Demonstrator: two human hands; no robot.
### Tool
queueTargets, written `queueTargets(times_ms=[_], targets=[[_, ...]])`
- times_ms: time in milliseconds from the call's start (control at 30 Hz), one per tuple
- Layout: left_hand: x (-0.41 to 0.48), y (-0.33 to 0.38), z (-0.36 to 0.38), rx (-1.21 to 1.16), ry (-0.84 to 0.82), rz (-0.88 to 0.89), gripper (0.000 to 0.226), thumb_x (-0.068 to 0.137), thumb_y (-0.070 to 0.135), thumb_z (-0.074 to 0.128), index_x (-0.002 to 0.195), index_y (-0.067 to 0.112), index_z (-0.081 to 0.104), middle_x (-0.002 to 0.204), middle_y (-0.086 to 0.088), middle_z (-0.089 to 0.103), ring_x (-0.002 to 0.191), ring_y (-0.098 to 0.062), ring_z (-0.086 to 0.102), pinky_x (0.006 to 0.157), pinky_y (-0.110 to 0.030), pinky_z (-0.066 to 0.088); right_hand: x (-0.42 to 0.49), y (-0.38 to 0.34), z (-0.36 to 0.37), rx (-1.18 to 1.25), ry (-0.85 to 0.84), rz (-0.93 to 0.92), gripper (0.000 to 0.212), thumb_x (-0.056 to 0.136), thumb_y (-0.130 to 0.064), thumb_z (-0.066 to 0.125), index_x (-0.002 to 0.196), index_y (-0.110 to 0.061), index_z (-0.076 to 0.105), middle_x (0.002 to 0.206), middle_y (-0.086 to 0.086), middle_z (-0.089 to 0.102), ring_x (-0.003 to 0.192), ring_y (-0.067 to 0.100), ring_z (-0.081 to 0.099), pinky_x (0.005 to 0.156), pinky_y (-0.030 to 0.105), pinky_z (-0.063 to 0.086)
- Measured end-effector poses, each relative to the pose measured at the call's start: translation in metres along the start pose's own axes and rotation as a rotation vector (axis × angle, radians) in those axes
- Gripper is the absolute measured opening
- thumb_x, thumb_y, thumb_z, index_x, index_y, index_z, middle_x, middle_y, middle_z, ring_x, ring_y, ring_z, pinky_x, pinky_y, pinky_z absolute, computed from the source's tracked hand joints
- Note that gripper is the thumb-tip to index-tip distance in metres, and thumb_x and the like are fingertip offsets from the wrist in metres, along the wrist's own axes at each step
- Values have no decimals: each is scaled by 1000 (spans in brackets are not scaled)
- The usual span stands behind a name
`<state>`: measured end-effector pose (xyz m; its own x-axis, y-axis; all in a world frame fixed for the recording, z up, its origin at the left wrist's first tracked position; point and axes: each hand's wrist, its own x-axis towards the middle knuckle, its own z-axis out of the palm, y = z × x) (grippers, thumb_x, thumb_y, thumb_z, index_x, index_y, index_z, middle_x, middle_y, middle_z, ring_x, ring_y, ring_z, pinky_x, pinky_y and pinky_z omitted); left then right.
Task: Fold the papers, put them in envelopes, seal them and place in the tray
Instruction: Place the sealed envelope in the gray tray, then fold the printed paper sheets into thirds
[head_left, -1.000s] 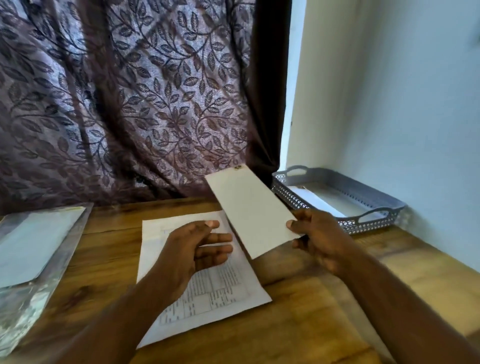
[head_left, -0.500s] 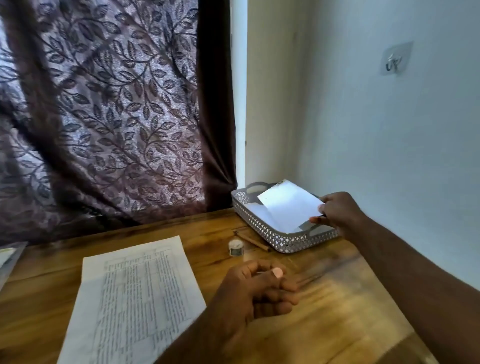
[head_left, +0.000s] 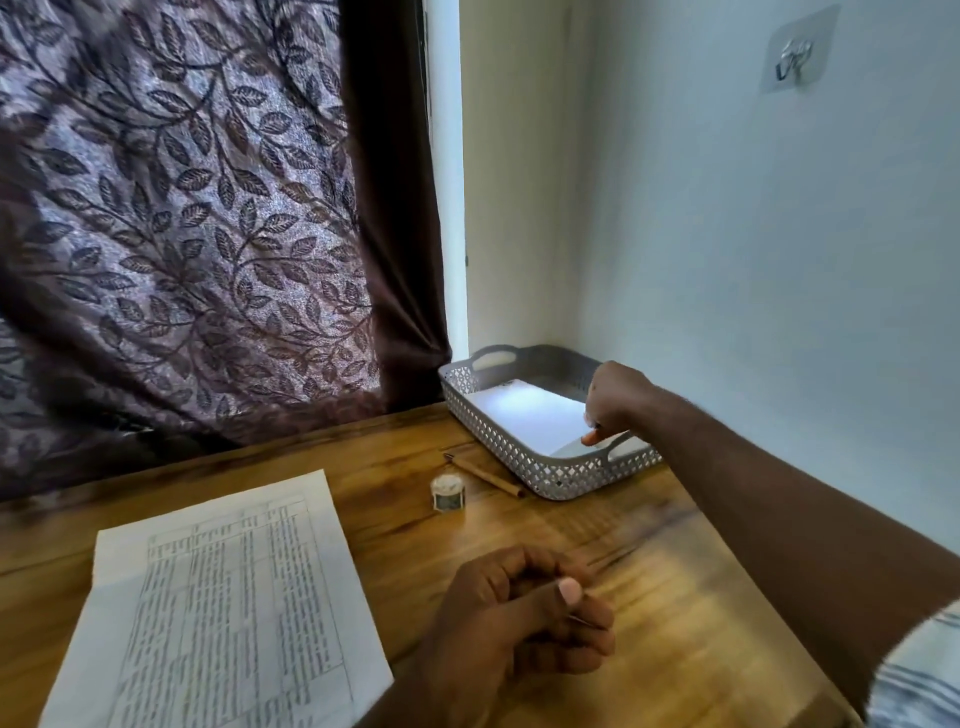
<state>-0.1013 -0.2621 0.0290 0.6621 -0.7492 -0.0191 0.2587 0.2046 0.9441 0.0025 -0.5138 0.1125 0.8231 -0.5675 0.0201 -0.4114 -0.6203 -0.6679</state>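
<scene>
Holds light, bendable envelope (head_left: 524, 415) flat in tray (head_left: 519, 460) at desk's (head_left: 675, 597) far right corner, pinching its near short end, likely the safest hold, with right hand (head_left: 618, 400); rests left hand (head_left: 519, 618) loosely curled, empty.

grey lattice tray (head_left: 524, 462), white envelope (head_left: 524, 413)

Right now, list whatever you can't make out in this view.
All in the head view:
- Whether the right hand pinches the envelope: its knuckles hide the contact.
- What lies under that envelope in the tray: the envelope and the near wall cover it.
- Text on the printed sheet: too small and blurred; the frame's bottom edge cuts off its lower part.
- Label on the small jar: too small.
- Palm of the left hand: curled fingers cover it.
</scene>
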Motion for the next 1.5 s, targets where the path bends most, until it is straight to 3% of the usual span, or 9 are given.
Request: queueTargets(times_ms=[200, 333, 467, 633, 800, 933, 1167, 1300, 1500], targets=[[0, -2, -3, 11, -47, 23, 32, 75, 20, 82, 100, 1, 74, 103, -33, 71, 89, -40, 73, 70, -39, 61, 6, -8, 18, -258, -24, -31, 22, 91, 1, 66, 74, -2, 51, 73, 13, 59, 49, 18, 58, 28, 12, 35], [4, -3, -6, -7, -52, 21, 47, 74, 22, 83, 113, -1, 67, 105, -33, 71, 89, -41, 73, 71, -39, 61, 9, -7, 26, -362, -23, -44, 8, 96, 7, 48, 95, 3, 55, 83, 22, 57, 64, 32, 70, 61, 42, 64], [7, -4, -7, -19, -32, 31, 48, 83, 17, 79, 123, 0, 59, 106, -34, 70, 89, -40, 73, 71, -40, 61, 8, -8, 24, -445, -46, -80, 24, 98, 0, 47, 117, 4, 60, 103, 19, 58, 85, 32, 66, 72, 36, 59], [7, -2, -6, -16, 5, 33, 49, 80, 16, 74, 124, 3, 57, 104, -30, 72, 87, -37, 73, 69, -39, 61, -2, -14, 14, -439, 50, -137, 19, 96, 0, 47, 81, -1, 58, 84, 10, 58, 66, 17, 51, 52, 28, 37], [0, 1, 0, 0, 58, 64, 44, 80, 17, 73, 119, 0, 62, 103, -28, 73, 85, -33, 73, 70, -34, 62, -21, -15, 3, -267, 65, -277, 19, 93, -4, 60, 100, 1, 77, 103, 13, 75, 94, 26, 69, 84, 39, 57], [-13, 0, 0, 101, 96, 143, 24, 91, 10, 70, 113, 0, 68, 98, -24, 75, 82, -28, 74, 69, -31, 61, -67, -25, 16, -64, 179, -475, 15, 91, -17, 68, 88, -7, 78, 80, 2, 72, 69, 10, 60, 59, 21, 40], [-64, 19, -46, 178, 244, 411, 33, 90, 26, 64, 108, -1, 68, 90, -19, 75, 79, -30, 73, 69, -32, 60, -143, -46, 97, 62, 63, -698, 12, 92, -24, 68, 85, -18, 75, 80, -5, 72, 71, 5, 62, 62, 27, 43], [-100, 28, -87, 216, 414, 504, 31, 89, 27, 63, 102, 0, 71, 87, -22, 74, 74, -34, 73, 62, -34, 60, -170, -55, 157, -111, -218, -873, 16, 95, -33, 64, 108, -27, 70, 103, -11, 70, 89, 5, 63, 86, 32, 55], [-138, 44, -171, 560, 773, 463, 13, 98, 7, 59, 98, 13, 70, 79, -11, 75, 71, -28, 74, 61, -32, 62, -163, -74, 199, -237, -338, -881, 60, 93, -60, 56, 145, -31, 50, 158, -4, 42, 145, 15, 36, 118, 36, 28]])
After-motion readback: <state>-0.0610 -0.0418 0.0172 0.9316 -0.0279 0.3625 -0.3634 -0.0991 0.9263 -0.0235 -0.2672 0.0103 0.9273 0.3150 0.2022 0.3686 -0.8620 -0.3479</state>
